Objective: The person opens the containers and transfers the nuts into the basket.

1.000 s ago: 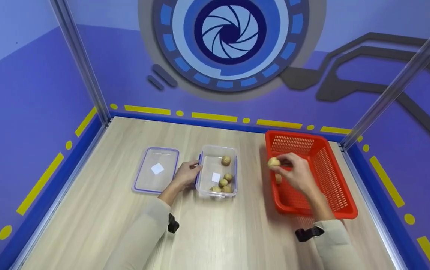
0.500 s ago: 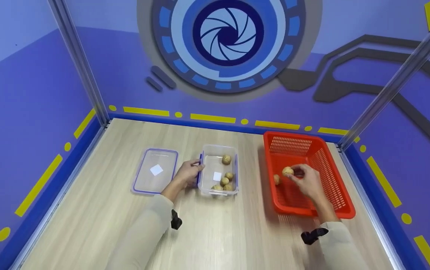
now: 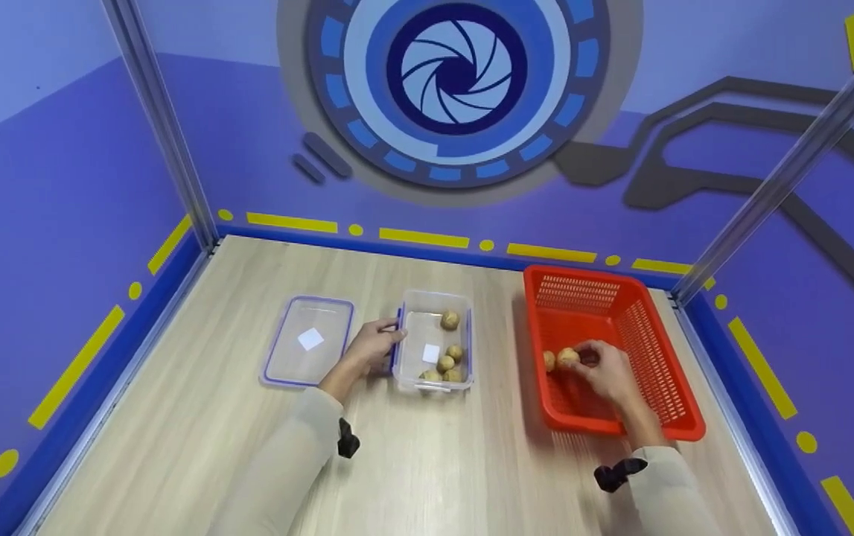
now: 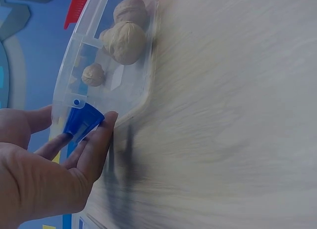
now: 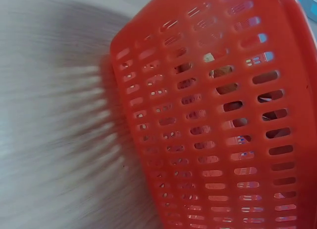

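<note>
My left hand [image 3: 373,344] grips the left side of a clear plastic food container [image 3: 419,316], thumb at the rim and fingers around its blue clip [image 4: 83,121]. Several walnuts [image 3: 450,320] lie inside, mostly along its right side and near end. My right hand [image 3: 611,376] reaches into a red plastic basket [image 3: 605,426] and pinches a walnut [image 3: 567,358] between thumb and fingers. A second walnut [image 3: 549,362] sits right beside it, by the basket's left wall. In the right wrist view the slotted basket wall [image 5: 213,135] hides most of this hand.
A clear lid [image 3: 307,339] with a blue seal lies on the wooden table [image 3: 427,469] left of the container. Patterned blue panels [image 3: 285,171] and metal posts [image 3: 166,112] enclose the table at the back and sides.
My right hand has moved from above the basket's left rim down into the basket, bringing its walnut beside the other one. The left hand keeps its grip on the container.
</note>
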Motion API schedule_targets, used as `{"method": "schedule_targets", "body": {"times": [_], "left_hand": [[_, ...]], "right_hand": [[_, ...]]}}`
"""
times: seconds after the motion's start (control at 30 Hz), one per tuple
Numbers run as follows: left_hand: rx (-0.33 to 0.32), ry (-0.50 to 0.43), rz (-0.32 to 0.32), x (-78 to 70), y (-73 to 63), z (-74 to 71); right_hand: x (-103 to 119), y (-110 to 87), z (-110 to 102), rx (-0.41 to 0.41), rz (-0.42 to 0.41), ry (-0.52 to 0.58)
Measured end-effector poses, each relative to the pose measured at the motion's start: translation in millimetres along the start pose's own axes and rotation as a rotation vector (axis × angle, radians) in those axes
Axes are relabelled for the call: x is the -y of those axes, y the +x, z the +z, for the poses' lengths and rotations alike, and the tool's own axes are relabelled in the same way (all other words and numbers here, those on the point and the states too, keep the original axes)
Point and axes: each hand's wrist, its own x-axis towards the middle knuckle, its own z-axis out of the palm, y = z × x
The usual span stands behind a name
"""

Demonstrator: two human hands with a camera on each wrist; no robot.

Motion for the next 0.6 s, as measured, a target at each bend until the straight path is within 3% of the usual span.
{"method": "schedule_targets", "body": {"times": [0.23, 0.4, 0.6], "left_hand": [[0.04, -0.086, 0.011, 1.7, 0.9, -1.1], [0.023, -0.079, 0.005, 2.2, 1.4, -0.3], [0.017, -0.044, 0.014, 1.6, 0.7, 1.6]], "right_hand": [[1.4, 1.9, -0.5, -0.017, -0.012, -0.03], [0.3, 2.0, -0.9, -0.008, -0.012, -0.031], [6.4, -0.9, -3.3, -0.053, -0.04, -0.039]]}}
